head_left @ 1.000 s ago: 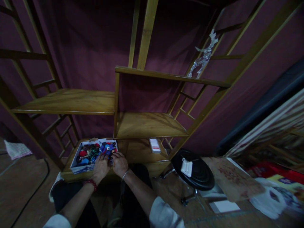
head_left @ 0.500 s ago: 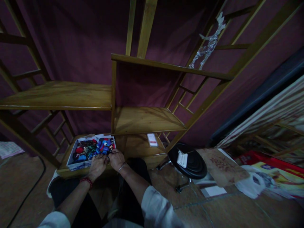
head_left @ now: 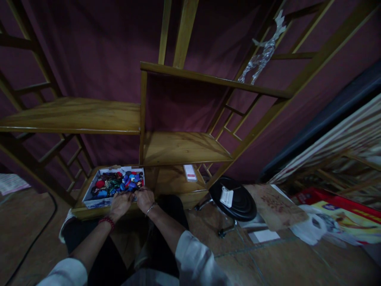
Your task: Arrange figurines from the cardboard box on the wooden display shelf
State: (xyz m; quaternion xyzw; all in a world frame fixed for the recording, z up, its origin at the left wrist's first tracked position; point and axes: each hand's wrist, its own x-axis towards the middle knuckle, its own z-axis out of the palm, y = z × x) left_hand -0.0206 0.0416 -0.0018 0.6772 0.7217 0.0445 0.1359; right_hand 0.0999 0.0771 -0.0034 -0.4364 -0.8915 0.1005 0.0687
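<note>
Head view: box [head_left: 97, 202] lengthwise left-to-right

We note dim light, heavy shadow toward the top. Purple-maroon wall [head_left: 89, 67] behind. In front of it, open wooden shelving unit [head_left: 187, 147], boards at staggered heights, latticed sides. To its right we see a round black stool [head_left: 242, 205] on brown tiled floor [head_left: 268, 266], joint lines showing.

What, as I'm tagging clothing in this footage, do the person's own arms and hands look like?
The left hand is ungloved, with a red beaded bracelet at its wrist; the right hand is ungloved too, with a thin silvery bracelet. Pale sleeves end well above both wrists.
</note>
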